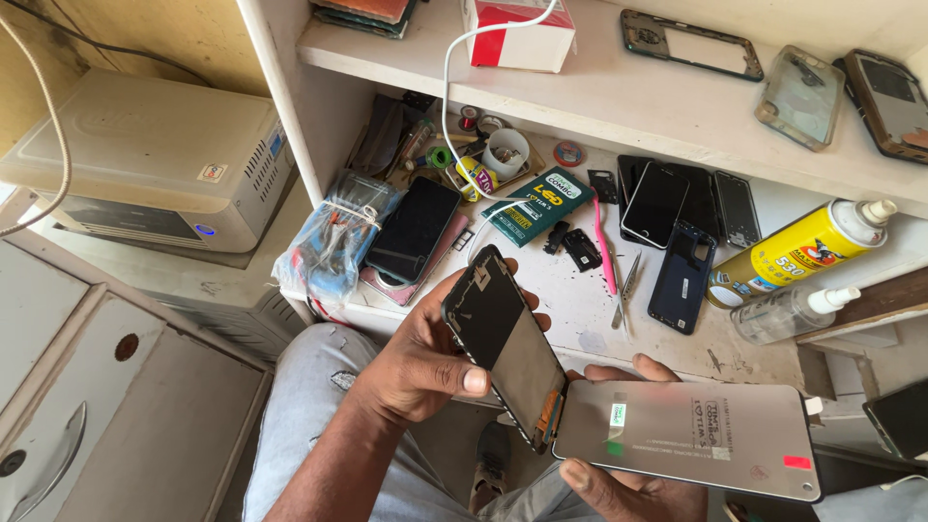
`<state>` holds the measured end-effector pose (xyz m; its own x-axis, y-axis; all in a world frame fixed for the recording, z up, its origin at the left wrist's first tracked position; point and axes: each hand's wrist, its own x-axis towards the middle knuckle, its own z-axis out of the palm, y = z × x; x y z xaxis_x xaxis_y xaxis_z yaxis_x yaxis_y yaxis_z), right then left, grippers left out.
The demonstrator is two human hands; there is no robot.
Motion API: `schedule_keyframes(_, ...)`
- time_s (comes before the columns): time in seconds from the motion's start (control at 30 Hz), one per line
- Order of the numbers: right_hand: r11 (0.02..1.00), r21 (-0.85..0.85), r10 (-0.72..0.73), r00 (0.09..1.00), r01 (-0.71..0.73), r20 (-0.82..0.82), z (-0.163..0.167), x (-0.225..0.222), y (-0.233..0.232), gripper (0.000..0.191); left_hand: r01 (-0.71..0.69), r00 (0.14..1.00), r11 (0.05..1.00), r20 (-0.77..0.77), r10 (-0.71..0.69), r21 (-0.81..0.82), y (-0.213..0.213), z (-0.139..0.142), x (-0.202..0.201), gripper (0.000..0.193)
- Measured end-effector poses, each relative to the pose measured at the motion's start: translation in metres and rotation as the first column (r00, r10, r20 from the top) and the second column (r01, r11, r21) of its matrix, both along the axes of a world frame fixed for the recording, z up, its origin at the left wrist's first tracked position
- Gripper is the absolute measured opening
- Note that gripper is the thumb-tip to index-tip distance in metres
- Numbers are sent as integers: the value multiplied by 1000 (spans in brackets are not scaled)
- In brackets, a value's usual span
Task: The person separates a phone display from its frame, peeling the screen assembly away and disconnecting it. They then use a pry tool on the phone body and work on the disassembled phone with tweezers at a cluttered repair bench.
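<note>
White and scuffed, the bench (580, 309) carries loose phones, a pink toothbrush (603, 253), tweezers (628, 288) and a yellow spray can (797, 253) near its right edge. Below its front edge, over the person's lap, the left hand (425, 362) grips a dark phone frame (503, 343), tilted on edge, thumb across its face. The right hand (628, 483) holds a grey display panel (686, 435) from beneath, lying flat. A short orange ribbon (547, 411) joins frame and panel where their corners meet.
</note>
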<state>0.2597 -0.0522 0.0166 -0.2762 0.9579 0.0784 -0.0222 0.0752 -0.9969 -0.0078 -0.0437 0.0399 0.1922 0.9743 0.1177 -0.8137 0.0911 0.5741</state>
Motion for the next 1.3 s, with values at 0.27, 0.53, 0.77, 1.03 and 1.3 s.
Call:
schedule_keyframes(0.27,995,98,27,996,-36,88,10,-3,5,103,-10,1000,1000,-12,10,-6,3,-12,0,110)
schedule_keyframes(0.53,997,25,78,996,-79,52,13,1,15,107,-6,1000,1000,2,6,-10,4,-16,0,111)
schedule_keyframes(0.77,992,-90,98,994,-94,39,10,6,19,109,-4,1000,1000,-16,4,1,3,-16,-3,109)
schedule_keyframes(1.03,993,-88,82,994,-75,76,19,-1,23,105,-44,990,998,-130,48,36,12,-34,-2,99)
schedule_keyframes(1.3,987,-141,67,996,-74,-55,0,-18,56,93,-104,995,984,-6,104,-143,44,-79,15,74)
